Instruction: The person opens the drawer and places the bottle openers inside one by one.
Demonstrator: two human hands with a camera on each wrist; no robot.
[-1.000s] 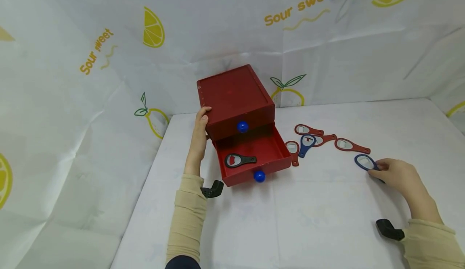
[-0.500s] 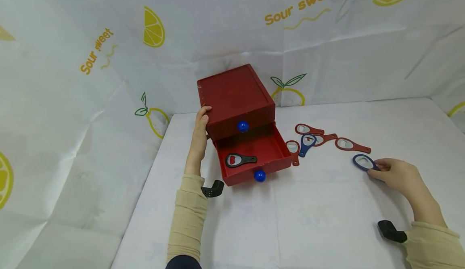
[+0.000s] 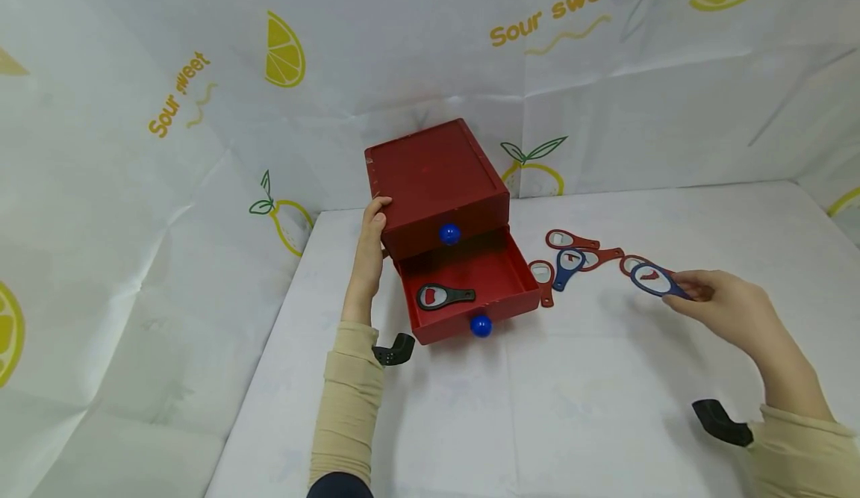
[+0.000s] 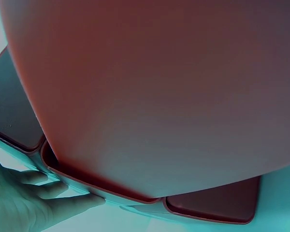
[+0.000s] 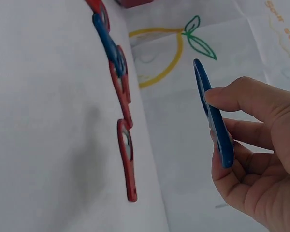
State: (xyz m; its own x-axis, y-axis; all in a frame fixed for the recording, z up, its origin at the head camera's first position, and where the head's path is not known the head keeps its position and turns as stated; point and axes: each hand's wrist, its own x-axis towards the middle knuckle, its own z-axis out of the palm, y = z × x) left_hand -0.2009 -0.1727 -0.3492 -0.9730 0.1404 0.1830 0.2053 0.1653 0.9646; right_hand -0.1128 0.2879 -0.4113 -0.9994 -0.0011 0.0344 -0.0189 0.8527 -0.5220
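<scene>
My right hand (image 3: 735, 315) pinches a blue bottle opener (image 3: 650, 280) by its handle, raised off the table, its oval head pointing left. In the right wrist view the same opener (image 5: 215, 126) stands edge-on between thumb and fingers. My left hand (image 3: 366, 263) rests against the left side of a red two-drawer box (image 3: 430, 173), fingers fairly straight, a fingertip at its top edge. The lower drawer (image 3: 493, 306) is pulled out, and inside lies a black bottle opener (image 3: 463, 295). The upper drawer is closed, with a blue knob (image 3: 449, 234).
Right of the drawer, several red bottle openers (image 3: 546, 293) and another blue bottle opener (image 3: 561, 280) lie on the white table (image 3: 571, 393). One red opener (image 3: 628, 262) is partly covered by the held one in the head view. A lemon-print sheet (image 3: 416, 42) hangs behind.
My right hand has lifted the blue bottle opener off the table and moved it slightly left and up, its face now showing a red mark. The left hand and box have stayed still.
</scene>
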